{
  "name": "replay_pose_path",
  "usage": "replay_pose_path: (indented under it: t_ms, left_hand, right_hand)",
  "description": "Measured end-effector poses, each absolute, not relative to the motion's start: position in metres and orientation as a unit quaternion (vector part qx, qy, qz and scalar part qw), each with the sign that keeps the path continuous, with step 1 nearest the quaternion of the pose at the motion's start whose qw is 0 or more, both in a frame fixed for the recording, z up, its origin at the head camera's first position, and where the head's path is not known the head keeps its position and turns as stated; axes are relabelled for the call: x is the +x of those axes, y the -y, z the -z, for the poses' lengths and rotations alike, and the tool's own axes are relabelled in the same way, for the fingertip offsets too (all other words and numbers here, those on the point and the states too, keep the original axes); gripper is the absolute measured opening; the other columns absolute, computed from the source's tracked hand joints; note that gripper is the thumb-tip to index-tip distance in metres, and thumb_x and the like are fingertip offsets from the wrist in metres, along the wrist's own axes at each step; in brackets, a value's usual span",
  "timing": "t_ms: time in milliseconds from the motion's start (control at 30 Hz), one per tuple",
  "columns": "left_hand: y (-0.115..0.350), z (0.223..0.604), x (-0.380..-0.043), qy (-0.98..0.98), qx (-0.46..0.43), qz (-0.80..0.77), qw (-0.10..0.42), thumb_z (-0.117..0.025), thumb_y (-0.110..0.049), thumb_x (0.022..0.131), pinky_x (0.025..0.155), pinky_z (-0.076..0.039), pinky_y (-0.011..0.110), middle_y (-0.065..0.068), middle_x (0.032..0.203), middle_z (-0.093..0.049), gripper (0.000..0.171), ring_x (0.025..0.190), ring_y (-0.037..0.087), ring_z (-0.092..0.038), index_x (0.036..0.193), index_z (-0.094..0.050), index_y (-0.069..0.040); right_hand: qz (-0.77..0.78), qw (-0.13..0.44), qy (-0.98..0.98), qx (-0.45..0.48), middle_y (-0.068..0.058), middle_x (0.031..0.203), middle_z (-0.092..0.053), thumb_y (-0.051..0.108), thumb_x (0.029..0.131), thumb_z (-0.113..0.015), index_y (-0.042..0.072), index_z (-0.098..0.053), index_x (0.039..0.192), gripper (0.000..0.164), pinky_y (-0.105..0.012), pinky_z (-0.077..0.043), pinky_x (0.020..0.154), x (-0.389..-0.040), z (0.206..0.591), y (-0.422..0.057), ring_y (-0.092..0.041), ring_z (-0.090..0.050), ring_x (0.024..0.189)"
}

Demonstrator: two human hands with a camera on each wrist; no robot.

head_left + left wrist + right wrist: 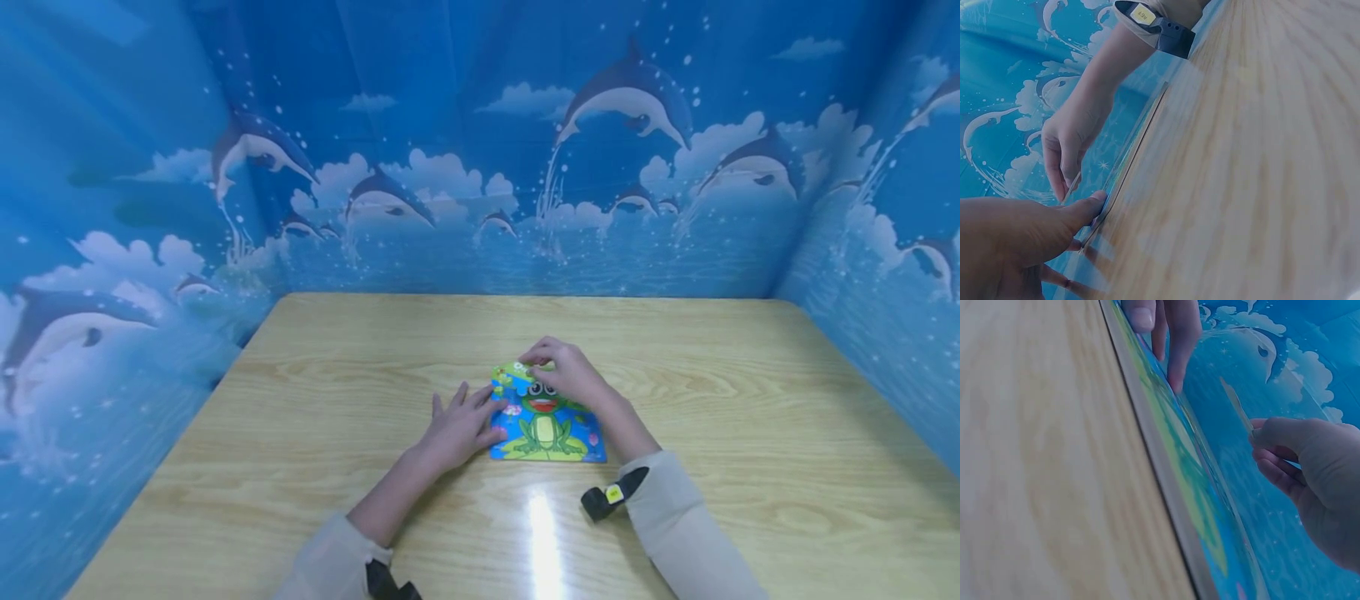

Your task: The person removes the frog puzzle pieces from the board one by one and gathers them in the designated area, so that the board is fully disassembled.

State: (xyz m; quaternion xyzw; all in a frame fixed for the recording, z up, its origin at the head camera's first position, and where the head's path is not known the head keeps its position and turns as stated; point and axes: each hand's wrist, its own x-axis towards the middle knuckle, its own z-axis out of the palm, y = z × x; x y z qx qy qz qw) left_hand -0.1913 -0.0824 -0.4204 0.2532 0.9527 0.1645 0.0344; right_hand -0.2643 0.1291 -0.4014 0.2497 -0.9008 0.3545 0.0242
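Note:
A frog picture puzzle (545, 429), blue and green, lies flat on the table. My left hand (457, 429) rests at its left edge with the fingers spread and the thumb on the picture. Over the puzzle's top edge, my right hand (573, 375) pinches a thin flat puzzle piece between thumb and fingertips. In the right wrist view this puzzle piece (1237, 403) stands tilted, raised above the board. The left wrist view shows the left thumb (1088, 209) at the board's edge. My right hand covers part of the frog's head in the head view.
The light wooden table (360, 350) reaches back to a blue curtain (450, 183) printed with dolphins, which also hangs at both sides. Black camera straps (615, 493) sit on the sleeves. A bright reflection lies on the tabletop in front of the puzzle.

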Motion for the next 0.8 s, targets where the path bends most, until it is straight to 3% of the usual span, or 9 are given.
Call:
replay_pose_path:
  t_ms: [400,800]
  left_hand:
    - [0.083,0.421,-0.190,-0.952,0.253,-0.171,0.031,-0.049,-0.047,0.091,0.093,-0.008,0.072,0.009,0.146,-0.028,0.053,0.130,0.047,-0.018,0.136,-0.045,-0.021]
    - [0.083,0.421,-0.191,-0.951,0.258,-0.170,0.025,-0.050,-0.046,0.091,0.093,-0.009,0.073,0.009,0.146,-0.029,0.051,0.129,0.046,-0.019,0.135,-0.047,-0.021]
  right_hand:
    - [-0.359,0.027,0.903,0.233,-0.005,0.104,-0.059,0.001,0.085,-0.060,0.008,-0.068,0.104,0.022,-0.033,-0.050,0.078,-0.260,0.393,-0.166,-0.022,-0.057,0.094]
    - [-0.336,0.066,0.914,0.217,-0.010,0.103,-0.060,0.000,0.084,-0.060,0.003,-0.068,0.103,0.021,-0.041,-0.049,0.080,-0.255,0.394,-0.209,-0.026,-0.056,0.094]
